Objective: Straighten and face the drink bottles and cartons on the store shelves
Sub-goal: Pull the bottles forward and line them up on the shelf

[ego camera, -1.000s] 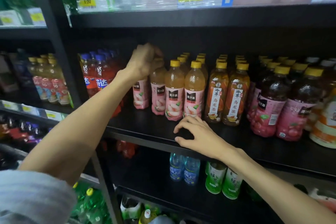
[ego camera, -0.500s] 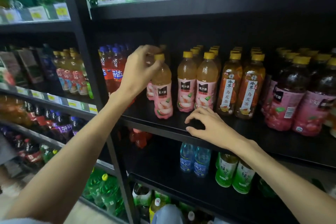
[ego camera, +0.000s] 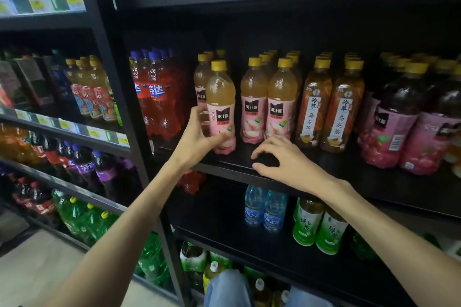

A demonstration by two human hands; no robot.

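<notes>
Left hand (ego camera: pixel 197 136) grips peach btl (ego camera: pixel 221 107) (upright); right hand (ego camera: pixel 282 159) loosely curled on shelf (ego camera: pixel 349 177).

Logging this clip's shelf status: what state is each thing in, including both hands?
Left hand: grips the peach bottle low on its label.
Peach bottle: upright, label facing out, ahead of its row.
Two peach bottles: upright, faced, side by side.
Oolong tea bottles: upright, labels forward.
Right hand: fingers curled, resting on the shelf, holding nothing.
</notes>
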